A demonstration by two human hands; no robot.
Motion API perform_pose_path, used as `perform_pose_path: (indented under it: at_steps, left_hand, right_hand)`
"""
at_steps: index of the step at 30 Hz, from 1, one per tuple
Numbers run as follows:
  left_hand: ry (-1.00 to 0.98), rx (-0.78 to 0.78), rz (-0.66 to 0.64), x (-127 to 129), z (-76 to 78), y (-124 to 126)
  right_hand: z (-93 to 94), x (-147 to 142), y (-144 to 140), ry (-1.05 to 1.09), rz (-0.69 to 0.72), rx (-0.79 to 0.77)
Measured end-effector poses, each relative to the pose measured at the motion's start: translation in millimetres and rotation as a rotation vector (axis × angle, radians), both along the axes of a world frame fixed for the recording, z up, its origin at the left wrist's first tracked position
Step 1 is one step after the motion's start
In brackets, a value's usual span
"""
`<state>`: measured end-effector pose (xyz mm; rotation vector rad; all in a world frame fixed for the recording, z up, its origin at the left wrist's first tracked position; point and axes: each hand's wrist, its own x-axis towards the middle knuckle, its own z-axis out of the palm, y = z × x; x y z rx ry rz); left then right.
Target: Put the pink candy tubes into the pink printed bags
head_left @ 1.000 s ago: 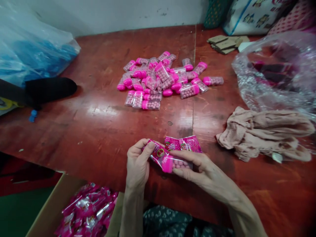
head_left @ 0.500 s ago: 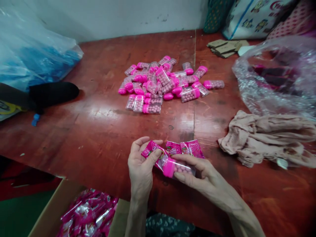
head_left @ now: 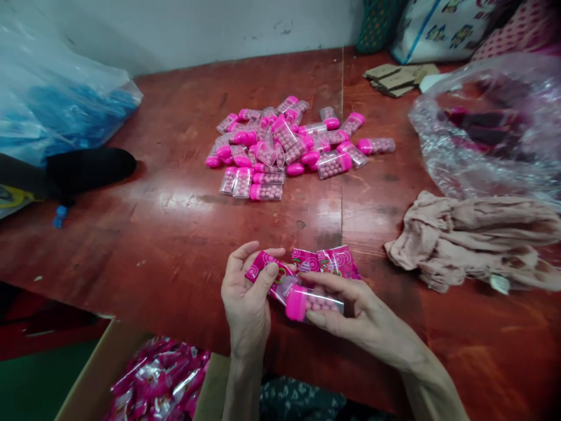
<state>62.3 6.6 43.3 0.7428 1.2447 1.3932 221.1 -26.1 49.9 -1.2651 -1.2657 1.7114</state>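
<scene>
My left hand (head_left: 248,295) pinches a pink printed wrapper (head_left: 279,280) between thumb and fingers. In my right hand (head_left: 363,313) is a clear candy container (head_left: 322,303) with a pink cap, full of small pink balls. The capped end points left and touches the wrapper's lower right end; whether it sits inside the wrapper I cannot tell. Just beyond my right fingers lie more pink wrappers (head_left: 337,261) on the red-brown table (head_left: 175,251). Farther back is a loose pile of similar containers (head_left: 284,137).
Below the table edge stands a cardboard box (head_left: 87,374) holding pink packets (head_left: 162,380). A beige cloth (head_left: 464,240) and a clear plastic bag (head_left: 438,158) lie at right. Left are a bag with blue contents (head_left: 74,111) and a black object (head_left: 92,169). Cardboard pieces (head_left: 392,79) lie behind.
Both hands keep their grips on the wrapper and the container, which are slightly lower and farther left in view. The whole scene has shifted a little with the camera.
</scene>
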Motion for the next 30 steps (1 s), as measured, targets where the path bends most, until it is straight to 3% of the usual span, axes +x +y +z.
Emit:
perform_pose_path:
  at_steps: [9,19,22,27,30]
  left_hand:
    - [0.035,-0.026,-0.125,-4,-1.9,-1]
    - [-0.099,-0.138,0.04,3,-0.3,-1]
    - [-0.092,-0.115,0.034,3,1.1,-2]
    - [0.03,-0.012,-0.083,2,7.5,-4]
    - [-0.002,-0.006,-0.047,3,8.1,-4]
  right_hand:
    - [0.6,-1,3,0.074,-0.027,-0.009]
    - [-9.8,-14,-1,0.016,-0.18,0.096]
    - [-11.1,-15,-1,-0.001,-0.194,0.121]
    - [-13.8,-15,-1,-0.073,-0.21,0.237]
    - [-16.0,-18,-1,-0.117,-0.242,0.337]
